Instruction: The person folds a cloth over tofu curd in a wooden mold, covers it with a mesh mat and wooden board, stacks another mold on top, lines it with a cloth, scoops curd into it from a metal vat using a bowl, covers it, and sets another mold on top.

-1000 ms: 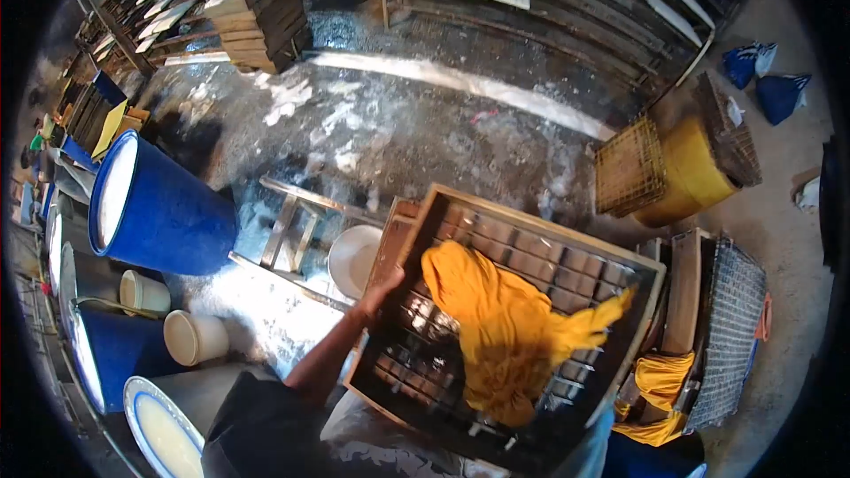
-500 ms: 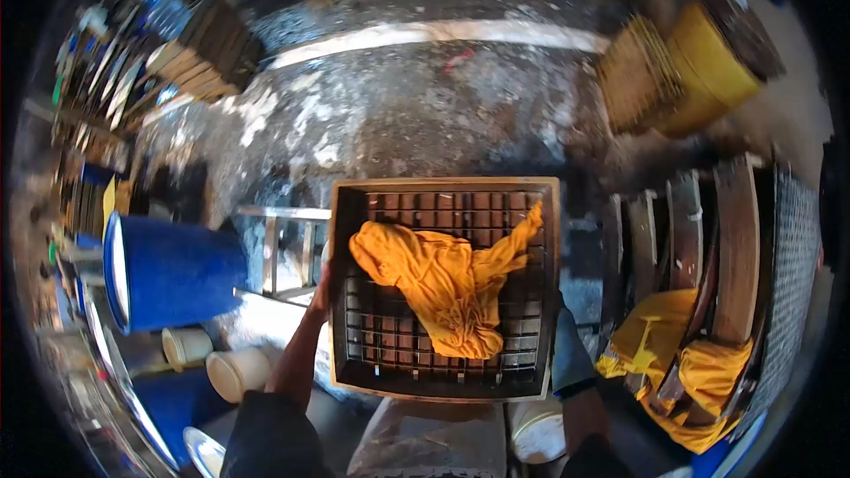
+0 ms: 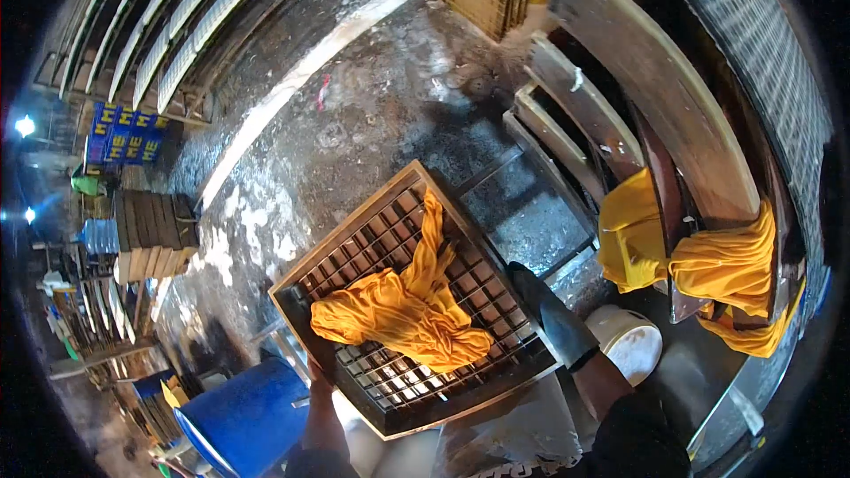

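Observation:
Between my hands is a square wooden frame with a dark grid across its bottom, tilted so one corner points away from me. A crumpled orange cloth lies on the grid, one twisted end reaching toward the far corner. My left hand grips the frame's left side, its fingers mostly hidden behind the wood. On the right side my right hand, in a dark grey glove, holds the frame's edge; its fingertips are partly out of sight.
Deep wooden frames stand in a row at the right, with orange cloths draped over them. A white bucket sits by my right arm. To the left is a blue drum. Stacked wooden boards stand farther back on the stained floor.
My view has swung to the right. The frame, still in both hands with the cloth in it, now appears turned counterclockwise, and the row of wooden frames looks nearer.

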Motion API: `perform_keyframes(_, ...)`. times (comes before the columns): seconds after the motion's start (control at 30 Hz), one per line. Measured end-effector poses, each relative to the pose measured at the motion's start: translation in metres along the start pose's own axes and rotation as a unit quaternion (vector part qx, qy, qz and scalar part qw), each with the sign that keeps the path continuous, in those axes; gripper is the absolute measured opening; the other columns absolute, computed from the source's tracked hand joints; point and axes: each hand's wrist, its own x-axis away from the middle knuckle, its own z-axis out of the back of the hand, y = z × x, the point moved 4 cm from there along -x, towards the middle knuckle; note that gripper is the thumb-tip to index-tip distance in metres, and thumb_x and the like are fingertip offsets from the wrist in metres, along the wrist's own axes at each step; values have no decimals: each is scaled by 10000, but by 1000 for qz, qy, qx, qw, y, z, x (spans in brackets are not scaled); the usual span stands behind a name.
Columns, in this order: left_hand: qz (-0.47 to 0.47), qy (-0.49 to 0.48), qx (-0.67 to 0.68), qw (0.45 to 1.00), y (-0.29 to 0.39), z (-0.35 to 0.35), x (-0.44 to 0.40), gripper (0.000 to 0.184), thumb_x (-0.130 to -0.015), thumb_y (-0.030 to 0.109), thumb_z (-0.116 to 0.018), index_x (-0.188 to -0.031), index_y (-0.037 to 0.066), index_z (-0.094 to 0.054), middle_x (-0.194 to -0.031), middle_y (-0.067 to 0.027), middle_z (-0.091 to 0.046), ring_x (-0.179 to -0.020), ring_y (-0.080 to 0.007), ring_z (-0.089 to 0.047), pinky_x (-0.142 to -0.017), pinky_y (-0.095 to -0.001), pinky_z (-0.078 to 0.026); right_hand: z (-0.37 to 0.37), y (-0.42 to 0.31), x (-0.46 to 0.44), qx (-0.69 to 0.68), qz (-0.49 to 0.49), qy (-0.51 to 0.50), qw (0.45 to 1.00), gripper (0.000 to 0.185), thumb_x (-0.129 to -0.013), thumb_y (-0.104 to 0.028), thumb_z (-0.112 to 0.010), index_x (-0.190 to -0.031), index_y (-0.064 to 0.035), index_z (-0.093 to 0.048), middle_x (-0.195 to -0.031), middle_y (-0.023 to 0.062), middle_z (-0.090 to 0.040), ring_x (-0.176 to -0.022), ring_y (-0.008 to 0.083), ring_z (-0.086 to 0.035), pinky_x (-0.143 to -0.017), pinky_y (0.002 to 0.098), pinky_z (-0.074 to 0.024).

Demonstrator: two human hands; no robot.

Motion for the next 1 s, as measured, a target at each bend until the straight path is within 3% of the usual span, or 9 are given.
perform_keyframes(0.4,-52,21,-13,998,8,12,-21,474,-964,474,-448,-1260,143,-613,-1136,-38,-672,-1061,-259,-615,-933,-417,-492,-8,6,17,-27,2,10,1000,285,-930,-269,-651,-1087,-32,-679,-941,49,-708,-793,153,-645,-739,290,-521)
perform_keyframes(0.47,91,-172,27,980,14,0,-12,460,-956,484,-444,-1172,140,-660,-1025,-40,-698,-1017,-275,-624,-902,-440,-503,-10,11,17,-38,7,18,999,281,-929,-265,-653,-1085,-33,-679,-939,49,-709,-794,152,-645,-739,289,-521)
perform_keyframes(0.5,132,145,-43,980,5,12,-6,472,-934,514,-451,-1090,136,-688,-937,-39,-711,-978,-277,-639,-897,-479,-498,-12,13,16,-41,10,22,999,279,-928,-263,-655,-1085,-33,-680,-938,49,-709,-794,152,-645,-739,289,-521)
perform_keyframes(0.57,25,152,-203,967,15,0,14,721,-878,704,-421,-1322,151,-550,-1219,-80,-608,-1148,-267,-548,-972,-530,-422,-7,16,21,-67,14,54,996,275,-927,-259,-657,-1083,-33,-681,-937,48,-710,-795,151,-645,-739,289,-520)
perform_keyframes(0.63,136,273,-298,904,24,15,28,977,-799,857,-358,-1506,184,-330,-1530,-71,-342,-1345,-310,-372,-1027,-545,-350,10,26,34,-124,16,131,983,272,-926,-255,-660,-1082,-34,-682,-936,47,-710,-795,150,-645,-738,289,-520)
perform_keyframes(0.67,80,143,-335,928,19,21,30,1008,-769,887,-361,-1505,198,-335,-1546,-63,-326,-1346,-336,-370,-1016,-536,-355,19,35,45,-171,18,189,967,270,-926,-253,-661,-1081,-34,-682,-935,47,-711,-796,150,-646,-738,289,-520)
perform_keyframes(0.7,1,198,-358,913,15,-20,68,874,-832,807,-429,-1452,192,-409,-1270,-50,-549,-1144,-201,-491,-942,-453,-407,26,50,64,-220,23,263,939,215,-912,-218,-672,-1025,-35,-686,-910,36,-700,-790,139,-636,-731,286,-517)
perform_keyframes(0.87,229,54,-509,828,-53,24,139,686,-810,564,-710,-1281,111,-500,-1157,-110,-564,-867,-357,-661,-728,-518,-577,6,197,184,-313,15,520,795,265,-938,-265,-631,-1059,-30,-651,-850,40,-673,-774,134,-623,-691,280,-519)
perform_keyframes(1.0,292,-67,-394,869,-89,40,188,479,-871,358,-701,-1244,124,-511,-1064,-114,-619,-880,-347,-683,-703,-480,-569,-52,300,317,-254,-303,451,800,487,-956,-441,-524,-1172,-9,-586,-944,114,-676,-870,216,-643,-743,351,-536)
